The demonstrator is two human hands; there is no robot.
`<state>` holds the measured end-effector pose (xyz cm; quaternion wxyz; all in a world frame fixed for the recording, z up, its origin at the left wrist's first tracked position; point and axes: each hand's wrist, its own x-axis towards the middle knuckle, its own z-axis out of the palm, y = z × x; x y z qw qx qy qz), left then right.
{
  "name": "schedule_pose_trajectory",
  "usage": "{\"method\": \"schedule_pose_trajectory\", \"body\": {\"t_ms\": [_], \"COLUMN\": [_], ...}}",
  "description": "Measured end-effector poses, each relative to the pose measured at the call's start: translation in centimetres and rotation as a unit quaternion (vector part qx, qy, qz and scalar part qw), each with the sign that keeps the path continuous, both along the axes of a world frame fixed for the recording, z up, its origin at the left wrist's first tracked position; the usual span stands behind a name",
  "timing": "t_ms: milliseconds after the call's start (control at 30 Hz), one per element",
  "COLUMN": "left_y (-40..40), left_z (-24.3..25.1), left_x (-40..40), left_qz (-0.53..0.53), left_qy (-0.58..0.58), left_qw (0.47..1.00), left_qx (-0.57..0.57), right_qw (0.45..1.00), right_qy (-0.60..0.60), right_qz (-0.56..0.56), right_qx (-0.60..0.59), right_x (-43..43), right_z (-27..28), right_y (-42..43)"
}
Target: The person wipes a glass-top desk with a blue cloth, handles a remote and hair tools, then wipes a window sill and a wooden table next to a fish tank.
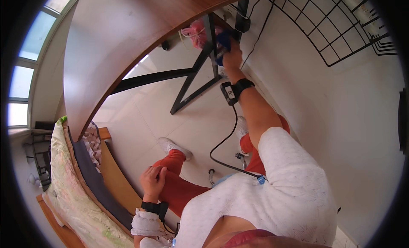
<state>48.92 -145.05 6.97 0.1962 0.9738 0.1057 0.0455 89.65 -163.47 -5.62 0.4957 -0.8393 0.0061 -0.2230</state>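
My right hand (232, 56) reaches down under the wooden table (143, 21), by its black metal leg frame (209, 37). It is closed around a dark blue item (223, 42), blurred, that looks like cloth; part of it lies behind the frame. Just left of it is a pink plastic bag (197, 34) with something in it. My left hand (153, 181) rests on my left knee, on the red trousers (183, 187), holding nothing, its fingers loosely bent. Each wrist wears a black strap with a small cabled device.
A black wire rack (322, 24) hangs on the wall at upper right. Black cables (260, 34) run down near the table's leg. A bed with a floral quilt (70, 181) stands at left, close to the table's edge. Chair legs (211, 176) show between my feet.
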Motion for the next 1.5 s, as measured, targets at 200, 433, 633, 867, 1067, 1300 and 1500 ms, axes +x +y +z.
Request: {"method": "schedule_pose_trajectory", "body": {"t_ms": [200,433,633,867,1067,1300,1500], "left_y": [0.2,0.6,0.4,0.2,0.5,0.4,0.9], "left_z": [0.1,-0.1,0.0,0.3,0.1,0.8,0.1], "left_x": [-0.3,-0.4,0.3,0.5,0.5,1.1,1.1], "left_qz": [0.017,0.024,0.024,0.033,0.013,0.012,0.013], "left_qy": [0.025,0.026,0.017,0.042,0.034,0.058,0.049], "left_qw": [1.0,0.999,1.0,0.998,0.999,0.998,0.999], "left_qx": [-0.008,0.002,-0.01,-0.029,-0.014,-0.019,0.004], "right_qw": [0.858,0.901,0.921,0.895,0.806,0.83,0.909], "right_qy": [-0.165,-0.059,-0.168,-0.151,-0.26,-0.119,-0.218], "right_qz": [0.152,0.23,0.229,0.312,0.316,0.233,0.232], "right_qx": [-0.462,-0.363,-0.268,-0.28,-0.427,-0.493,-0.269], "right_x": [2.6,7.1,12.9,8.9,6.0,9.1,6.9], "right_z": [-2.7,-2.1,-5.4,-3.3,-3.9,-3.1,-2.8], "right_y": [-1.4,0.8,2.2,0.0,-3.7,0.2,-1.5]}}
